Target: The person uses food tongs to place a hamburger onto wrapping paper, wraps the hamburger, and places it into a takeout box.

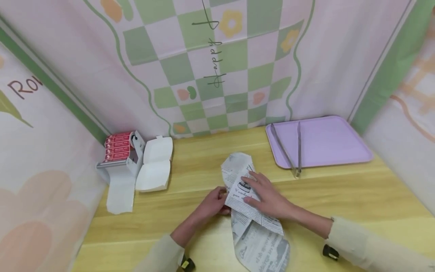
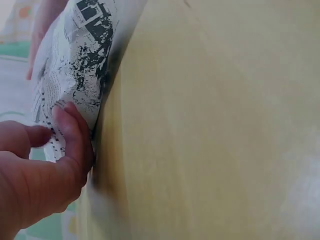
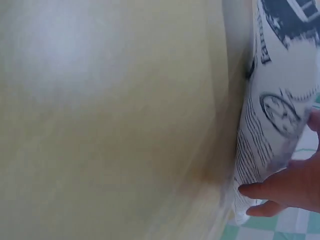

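Newsprint (image 1: 249, 209) lay on the surface (image 1: 193, 162), long axis near to far; I had the right hand (image 1: 272, 198) resting on top, fingers extended, the left hand (image 1: 213, 204) curled at its left edge, pinching or not I couldn't tell.

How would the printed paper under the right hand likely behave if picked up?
The printed paper would probably flop or crease, since it looks thin and folded. Its folds might open if the right hand resting on them lifts. Such thin paper should feel light, unless something hidden lies inside.
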### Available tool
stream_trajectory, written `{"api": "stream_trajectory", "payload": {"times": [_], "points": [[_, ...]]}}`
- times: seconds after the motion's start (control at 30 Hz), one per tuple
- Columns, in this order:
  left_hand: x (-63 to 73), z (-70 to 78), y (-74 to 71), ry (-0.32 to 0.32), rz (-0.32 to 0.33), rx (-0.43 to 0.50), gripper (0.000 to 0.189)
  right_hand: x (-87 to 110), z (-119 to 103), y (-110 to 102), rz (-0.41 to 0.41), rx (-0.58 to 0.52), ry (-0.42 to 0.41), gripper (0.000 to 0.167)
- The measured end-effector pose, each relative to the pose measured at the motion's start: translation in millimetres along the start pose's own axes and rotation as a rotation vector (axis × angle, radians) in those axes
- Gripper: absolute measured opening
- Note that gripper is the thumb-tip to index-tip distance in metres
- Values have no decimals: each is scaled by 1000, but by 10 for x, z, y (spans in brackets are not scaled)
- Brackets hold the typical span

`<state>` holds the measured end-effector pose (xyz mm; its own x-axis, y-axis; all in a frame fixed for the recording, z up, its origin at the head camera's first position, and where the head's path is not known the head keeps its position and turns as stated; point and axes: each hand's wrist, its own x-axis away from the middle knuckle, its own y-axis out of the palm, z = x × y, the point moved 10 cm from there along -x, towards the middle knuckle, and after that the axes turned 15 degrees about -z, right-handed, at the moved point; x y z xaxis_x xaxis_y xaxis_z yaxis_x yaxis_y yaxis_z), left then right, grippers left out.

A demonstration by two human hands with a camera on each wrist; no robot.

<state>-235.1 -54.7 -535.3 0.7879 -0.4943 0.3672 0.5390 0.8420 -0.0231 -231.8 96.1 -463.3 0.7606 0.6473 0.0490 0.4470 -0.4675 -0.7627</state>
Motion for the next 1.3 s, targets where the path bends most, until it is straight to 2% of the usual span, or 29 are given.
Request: {"api": "stream_trajectory", "payload": {"times": [0.13, 0.27, 0.37, 0.47, 0.53, 0.63, 0.7, 0.8, 0.93, 1.0, 1.1, 1.17, 1.2, 1.23, 1.3], "points": [[-43, 49, 31, 41, 30, -75, 44, -24, 25, 75, -2, -66, 20, 64], [-56, 192, 76, 129, 62, -224, 62, -47, 20, 96, 11, -111, 24, 66], [-49, 301, 92, 198, 103, -318, 72, -55, -11, 100, 14, -97, 11, 65], [-45, 387, 107, 257, 134, -355, 70, -58, -31, 113, 1, -71, 3, 63], [-43, 437, 115, 287, 146, -376, 61, -67, -33, 119, -10, -61, -2, 62], [-41, 454, 123, 312, 139, -341, 49, -80, -3, 120, -27, -73, 2, 62], [-39, 411, 114, 291, 134, -298, 49, -77, 39, 115, -39, -90, 15, 64], [-38, 307, 94, 224, 128, -221, 61, -62, 118, 97, -46, -118, 42, 68], [-72, 254, 114, 131, 92, -227, 80, -55, 192, 71, -42, -175, 69, 70], [-98, 269, 151, 124, 49, -203, 80, -64, 207, 69, -41, -231, 71, 70], [-135, 284, 203, 138, -20, -102, 54, -81, 208, 97, -56, -381, 52, 69], [-149, 286, 210, 151, -36, -53, 37, -89, 201, 136, -78, -501, 43, 68], [-148, 285, 205, 157, -32, -42, 34, -93, 198, 152, -87, -549, 38, 68], [-138, 282, 181, 160, -7, -66, 38, -94, 197, 169, -95, -584, 41, 67], [-110, 282, 131, 167, 56, -121, 60, -97, 194, 189, -103, -601, 49, 66]]}}
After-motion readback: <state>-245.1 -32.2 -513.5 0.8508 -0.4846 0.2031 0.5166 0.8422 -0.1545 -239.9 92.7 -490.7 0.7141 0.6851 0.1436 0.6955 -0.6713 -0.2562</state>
